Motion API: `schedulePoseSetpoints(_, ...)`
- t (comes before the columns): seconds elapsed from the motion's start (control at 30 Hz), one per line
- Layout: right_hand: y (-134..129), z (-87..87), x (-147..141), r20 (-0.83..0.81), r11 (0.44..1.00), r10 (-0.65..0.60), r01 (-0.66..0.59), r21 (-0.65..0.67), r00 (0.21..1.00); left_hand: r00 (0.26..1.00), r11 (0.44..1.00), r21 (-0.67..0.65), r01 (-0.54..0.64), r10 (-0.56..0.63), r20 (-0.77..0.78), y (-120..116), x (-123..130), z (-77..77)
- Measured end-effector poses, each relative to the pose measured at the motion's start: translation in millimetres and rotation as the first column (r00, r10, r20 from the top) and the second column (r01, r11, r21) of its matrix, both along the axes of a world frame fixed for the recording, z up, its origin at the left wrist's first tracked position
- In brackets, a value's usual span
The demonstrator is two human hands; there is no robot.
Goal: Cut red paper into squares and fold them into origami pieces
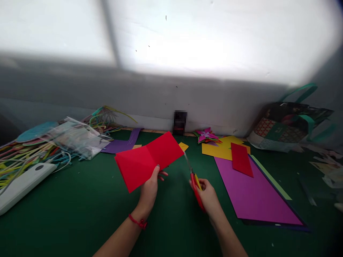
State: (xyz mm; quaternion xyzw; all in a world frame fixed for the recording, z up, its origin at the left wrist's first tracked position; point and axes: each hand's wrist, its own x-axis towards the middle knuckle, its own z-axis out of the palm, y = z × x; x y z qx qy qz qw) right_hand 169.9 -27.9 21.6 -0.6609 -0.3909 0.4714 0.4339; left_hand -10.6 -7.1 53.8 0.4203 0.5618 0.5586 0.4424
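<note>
A creased sheet of red paper [142,162] is held up above the green table by my left hand [150,185], with the thumb on its front and the fingers behind. The sheet is folded, and its left edge shows more than one layer. My right hand [205,196] grips scissors [197,189] with red and yellow handles, blades pointing up and away. The blade tips are close to the paper's right corner; whether they touch it I cannot tell.
On the right lie purple sheets [254,196], a red paper strip [241,160], yellow paper [217,150] and paper stars [206,136]. A patterned bag [281,125] stands behind. At left are a white power strip [24,185], a plastic bag [80,137] and colourful paper strips [24,153].
</note>
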Motion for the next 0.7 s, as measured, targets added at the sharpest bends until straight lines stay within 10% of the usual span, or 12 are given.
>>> schedulePoseSetpoints(0.17, -3, 27.5, -9, -0.529, 0.988, -0.014, 0.092, 0.122, 0.848, 0.979, 0.981, -0.022, 0.193, -0.194, -0.058, -8, 24, -4.8)
schedulePoseSetpoints(0.33, -8, 38.2, -9, -0.452, 0.956, -0.128, 0.23, 0.18, 0.883, 0.899, 0.883, -0.219, 0.416, -0.435, -0.05, -27, 36, -9.0)
schedulePoseSetpoints(0.7, -3, 34.0, -4, -0.49, 0.905, -0.154, 0.321, 0.279, 0.858, 0.942, 0.92, -0.214, 0.33, -0.306, 0.137, 8, 18, 41.2)
